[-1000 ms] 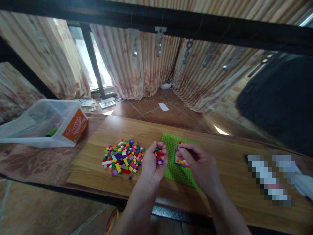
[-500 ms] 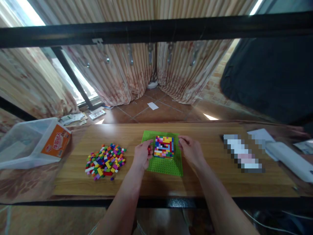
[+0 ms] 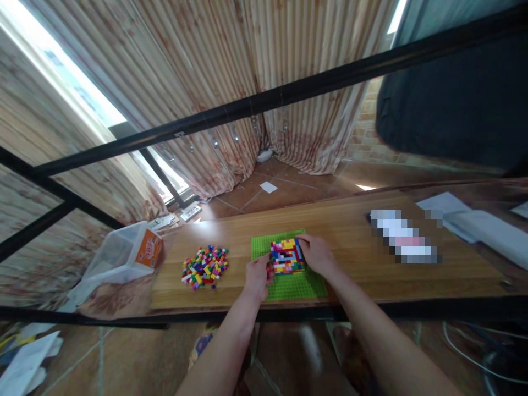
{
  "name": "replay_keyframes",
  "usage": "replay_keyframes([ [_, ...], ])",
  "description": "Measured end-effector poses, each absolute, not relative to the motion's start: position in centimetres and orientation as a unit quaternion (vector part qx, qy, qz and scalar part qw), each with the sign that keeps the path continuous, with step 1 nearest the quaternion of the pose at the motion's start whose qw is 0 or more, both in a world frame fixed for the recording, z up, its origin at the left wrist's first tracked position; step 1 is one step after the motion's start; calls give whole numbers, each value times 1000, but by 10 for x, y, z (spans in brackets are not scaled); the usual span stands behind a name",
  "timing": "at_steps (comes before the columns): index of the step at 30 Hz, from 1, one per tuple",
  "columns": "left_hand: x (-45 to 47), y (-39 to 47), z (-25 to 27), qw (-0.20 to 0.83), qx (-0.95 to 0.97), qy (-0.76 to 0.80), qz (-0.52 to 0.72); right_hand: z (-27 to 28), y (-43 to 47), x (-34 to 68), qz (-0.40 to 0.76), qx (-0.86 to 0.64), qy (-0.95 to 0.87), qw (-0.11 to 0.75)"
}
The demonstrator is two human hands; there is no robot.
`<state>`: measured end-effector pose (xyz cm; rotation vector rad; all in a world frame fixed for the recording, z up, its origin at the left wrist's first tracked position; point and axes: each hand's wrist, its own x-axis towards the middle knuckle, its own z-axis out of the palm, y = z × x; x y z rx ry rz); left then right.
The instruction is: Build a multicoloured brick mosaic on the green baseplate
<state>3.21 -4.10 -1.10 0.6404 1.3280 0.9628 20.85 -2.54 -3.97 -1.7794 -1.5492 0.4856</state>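
A multicoloured structure of toy building bricks [image 3: 284,269] stands on the green studded baseplate [image 3: 295,290], with an opening in its middle. My left hand [image 3: 258,276] is at its left side, fingers curled and closed. Whatever lies inside those fingers is too small to make out. At the structure's upper right corner is my right hand [image 3: 318,254], thumb and fingers pinched together against the blue edge. Its fingertips hide anything between them. To the left, a pile of loose toy bricks [image 3: 205,267] in many colours lies on the wooden board.
The wooden board [image 3: 350,231] lies under the bricks. A clear plastic bin [image 3: 119,250] with an orange label sits at the left. On the right are a blurred-out flat object [image 3: 404,236] and white papers [image 3: 447,206]. A black bar [image 3: 231,115] crosses in front of the curtains.
The view has tilted and shifted. My right hand has moved in from beside the structure to its upper right corner. My left hand stays close at the left side.
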Motion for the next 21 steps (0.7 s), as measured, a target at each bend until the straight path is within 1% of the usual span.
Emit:
replay_keyframes([
  [5,30,-62,-14,631,278,580,435,-32,-34,226,224,-670,-586,396],
  [8,29,-64,-16,628,275,582,437,-21,-41,226,240,-627,-597,439],
  [10,30,-65,-17,623,275,583,443,-14,-46,218,238,-592,-625,449],
  [12,32,-65,-19,615,276,585,451,-7,-50,207,219,-560,-674,428],
  [17,34,-66,-21,609,276,584,460,-6,-49,186,166,-501,-783,327],
  [21,33,-66,-20,615,279,577,459,-14,-42,184,144,-499,-790,326],
])
